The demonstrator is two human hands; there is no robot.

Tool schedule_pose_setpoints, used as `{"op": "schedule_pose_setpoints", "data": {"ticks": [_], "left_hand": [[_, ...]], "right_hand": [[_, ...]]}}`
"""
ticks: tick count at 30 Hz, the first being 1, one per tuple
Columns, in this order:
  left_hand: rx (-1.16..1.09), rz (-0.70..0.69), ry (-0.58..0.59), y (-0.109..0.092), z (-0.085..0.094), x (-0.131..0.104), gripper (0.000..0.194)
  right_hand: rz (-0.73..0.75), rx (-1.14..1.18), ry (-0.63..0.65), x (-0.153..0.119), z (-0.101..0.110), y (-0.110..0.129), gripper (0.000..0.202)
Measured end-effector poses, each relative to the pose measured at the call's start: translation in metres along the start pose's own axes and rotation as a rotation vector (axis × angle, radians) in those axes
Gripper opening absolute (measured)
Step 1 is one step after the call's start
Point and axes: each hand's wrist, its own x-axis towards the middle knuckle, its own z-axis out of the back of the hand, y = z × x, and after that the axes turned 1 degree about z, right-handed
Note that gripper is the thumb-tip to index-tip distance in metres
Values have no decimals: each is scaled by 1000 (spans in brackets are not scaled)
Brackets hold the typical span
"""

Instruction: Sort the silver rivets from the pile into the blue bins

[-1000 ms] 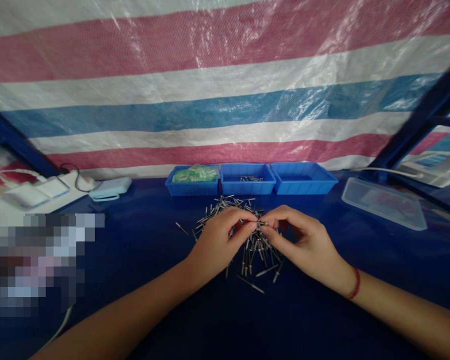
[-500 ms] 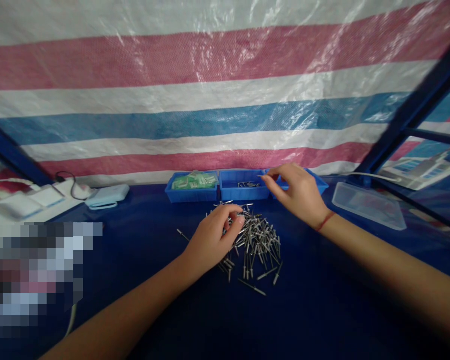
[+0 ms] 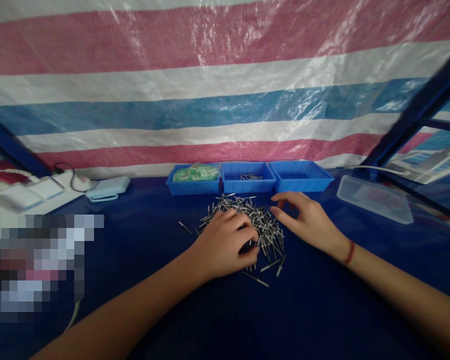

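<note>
A loose pile of metal blind rivets [image 3: 272, 232] lies on the dark blue tabletop [image 3: 285, 320], with a few strays at its edges. My left hand [image 3: 228, 242] rests over the near left part of the pile, fingers apart and curled down among the rivets; what lies under the palm is hidden. Just right of the pile, my right hand [image 3: 309, 220] hovers with thumb and forefinger parted and nothing visible between them. Behind the pile, the middle blue bin [image 3: 249, 186] contains several rivets.
The left blue bin [image 3: 193, 188] holds green-and-clear plastic packets [image 3: 197, 173]. A third blue bin [image 3: 303, 185] stands at the right. Farther right lies a clear plastic lid [image 3: 375, 200]. A light blue case [image 3: 108, 188] and a white power strip [image 3: 67, 187] are at left.
My right hand has come back from the bins to the pile's right side, and its fingertips have parted. My left hand has moved slightly right and down, spreading its fingers over the rivets.
</note>
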Motion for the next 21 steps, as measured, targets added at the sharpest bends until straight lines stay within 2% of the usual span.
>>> {"op": "schedule_pose_setpoints", "data": {"ticks": [7,21], "left_hand": [[83,32,78,-4,0,1,20],[150,96,73,-11,-6,3,15]], "right_hand": [[-29,107,24,0,-5,0,24],[-62,212,105,-7,-4,12,20]]}}
